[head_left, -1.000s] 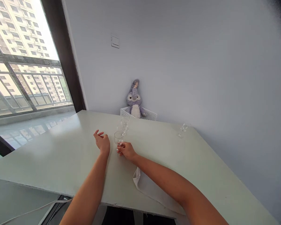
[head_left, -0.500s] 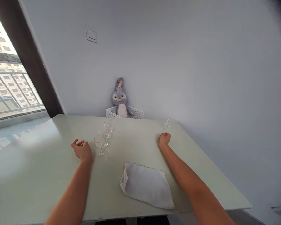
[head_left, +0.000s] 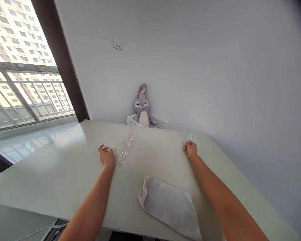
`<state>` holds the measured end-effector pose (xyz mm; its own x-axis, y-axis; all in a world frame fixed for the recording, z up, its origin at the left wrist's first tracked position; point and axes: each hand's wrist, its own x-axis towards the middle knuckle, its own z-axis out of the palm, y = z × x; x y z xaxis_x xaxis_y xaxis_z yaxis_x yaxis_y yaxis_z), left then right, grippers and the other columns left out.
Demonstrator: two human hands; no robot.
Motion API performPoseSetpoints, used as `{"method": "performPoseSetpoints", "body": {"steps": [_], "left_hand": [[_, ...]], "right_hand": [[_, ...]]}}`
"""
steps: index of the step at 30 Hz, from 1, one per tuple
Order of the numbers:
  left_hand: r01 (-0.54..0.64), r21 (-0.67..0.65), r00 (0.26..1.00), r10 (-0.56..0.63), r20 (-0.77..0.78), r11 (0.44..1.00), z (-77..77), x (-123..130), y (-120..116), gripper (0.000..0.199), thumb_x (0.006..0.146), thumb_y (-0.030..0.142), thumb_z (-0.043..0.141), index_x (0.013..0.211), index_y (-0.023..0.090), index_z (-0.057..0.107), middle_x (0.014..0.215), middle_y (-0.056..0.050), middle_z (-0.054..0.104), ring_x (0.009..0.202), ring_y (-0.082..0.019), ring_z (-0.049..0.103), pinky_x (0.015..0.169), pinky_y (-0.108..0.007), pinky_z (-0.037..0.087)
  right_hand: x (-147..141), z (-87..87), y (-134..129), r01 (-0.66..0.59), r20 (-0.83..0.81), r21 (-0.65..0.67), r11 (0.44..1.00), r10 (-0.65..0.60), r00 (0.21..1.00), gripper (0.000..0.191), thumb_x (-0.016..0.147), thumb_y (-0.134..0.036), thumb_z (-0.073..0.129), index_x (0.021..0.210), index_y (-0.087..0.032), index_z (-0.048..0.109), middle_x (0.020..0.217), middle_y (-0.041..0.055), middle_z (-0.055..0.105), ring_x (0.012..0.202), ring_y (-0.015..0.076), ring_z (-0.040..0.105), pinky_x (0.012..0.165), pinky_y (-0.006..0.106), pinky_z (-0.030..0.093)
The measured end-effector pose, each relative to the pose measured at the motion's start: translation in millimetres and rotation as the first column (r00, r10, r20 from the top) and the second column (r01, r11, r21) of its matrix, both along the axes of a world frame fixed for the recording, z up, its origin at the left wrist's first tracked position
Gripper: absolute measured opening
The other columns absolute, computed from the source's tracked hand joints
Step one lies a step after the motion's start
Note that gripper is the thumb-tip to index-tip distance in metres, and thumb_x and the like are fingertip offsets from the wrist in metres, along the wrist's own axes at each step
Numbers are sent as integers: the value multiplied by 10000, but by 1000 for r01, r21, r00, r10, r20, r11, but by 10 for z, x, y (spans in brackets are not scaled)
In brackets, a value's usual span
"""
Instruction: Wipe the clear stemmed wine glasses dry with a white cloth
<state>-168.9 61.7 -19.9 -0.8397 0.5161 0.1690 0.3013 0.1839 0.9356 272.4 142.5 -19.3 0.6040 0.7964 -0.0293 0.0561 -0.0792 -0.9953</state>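
Note:
My left hand (head_left: 107,156) rests on the table just left of a row of clear stemmed glasses. Its fingers are loosely bent and apart, holding nothing. The nearest stemmed glass (head_left: 121,150) stands upright, with several more behind it partly overlapping. At the far right of the table, my right hand (head_left: 191,147) is closed at the lower part of a single clear wine glass (head_left: 192,137). Its bowl shows above my fingers, while the stem and base are mostly hidden. Between my forearms lies a folded light grey cloth (head_left: 169,205).
Behind the pale table (head_left: 77,180), a purple plush rabbit (head_left: 143,110) sits in a white perforated basket (head_left: 162,124) against the wall. A light switch (head_left: 117,43) is on the wall. A dark-framed window (head_left: 22,67) is at the left.
The view has turned left, so everything sits further right in the picture. My right hand has reached forward to the lone glass and closed on its lower part. My left hand stays beside the row.

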Motion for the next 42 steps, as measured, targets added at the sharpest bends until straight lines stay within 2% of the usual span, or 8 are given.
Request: {"method": "performPoseSetpoints", "body": {"steps": [4, 8, 12, 16, 20, 26, 35, 42], "left_hand": [[9, -14, 1000, -9, 4, 1000, -1, 12, -9, 442, 668, 136, 480, 1088, 250, 403, 894, 7, 574, 682, -110, 535, 613, -246, 374], [17, -10, 1000, -16, 11, 1000, 6, 13, -19, 444, 672, 133, 477, 1095, 246, 399, 908, 4, 569, 711, -112, 541, 643, -251, 380], [20, 3, 999, -20, 33, 1000, -7, -12, -24, 434, 688, 143, 470, 1102, 240, 385, 910, -2, 567, 730, -114, 543, 653, -247, 390], [18, 5, 997, -18, 69, 1000, -12, -50, -31, 419, 699, 149, 470, 1102, 231, 382, 899, -13, 567, 746, -118, 551, 666, -253, 399], [31, -1, 994, -31, 101, 1000, 42, -63, -55, 417, 692, 133, 476, 1093, 210, 392, 886, -25, 566, 739, -123, 560, 686, -266, 410], [56, -21, 989, -53, 140, 998, 171, -38, -117, 399, 682, 110, 481, 1066, 191, 413, 854, -28, 559, 721, -126, 564, 715, -285, 417], [78, 3, 978, -77, 195, 997, 182, -59, -116, 421, 638, 72, 493, 1035, 197, 427, 832, -11, 539, 713, -121, 551, 723, -284, 424], [13, 82, 956, -37, 290, 997, 239, -74, -136, 399, 609, 71, 492, 988, 185, 434, 759, 14, 510, 610, -97, 493, 678, -274, 416]], "right_hand": [[-458, 5, -204, -169, -52, -44, 985, 167, 985, 116, 726, -216, 526, 810, -141, 501, 738, 25, 579, 450, 45, 513, 359, 122, 411], [-1093, 51, -560, -445, -95, -72, 893, 438, 894, 117, 706, -194, 560, 807, -135, 555, 727, 34, 607, 503, 86, 569, 390, 163, 452], [-1721, 69, -959, -661, -103, -93, 744, 654, 750, 147, 658, -171, 614, 797, -125, 608, 748, 39, 627, 463, 77, 545, 358, 168, 425], [-2230, 27, -1299, -869, -61, -83, 488, 868, 494, 209, 675, -207, 611, 868, -126, 609, 736, 26, 621, 475, 70, 534, 393, 178, 445], [-2610, 13, -1522, -940, -18, -108, 322, 945, 326, 257, 711, -220, 581, 954, -141, 600, 576, -25, 559, 445, 69, 510, 414, 183, 446], [-2946, 76, -1579, -946, 25, -145, 292, 956, 291, 260, 727, -180, 558, 984, -167, 594, 562, -37, 540, 457, 74, 511, 452, 191, 457], [-2647, 304, -1687, -923, 278, -117, 366, 905, 323, 347, 736, -171, 524, 1082, -185, 541, 982, 51, 562, 684, 109, 587, 629, 254, 499], [-1400, 604, -2204, -935, 779, -260, 241, 625, -56, 346, 867, -207, 355, 1174, -241, 509, 1184, 76, 526, 1083, 173, 477, 941, 371, 366]]}}
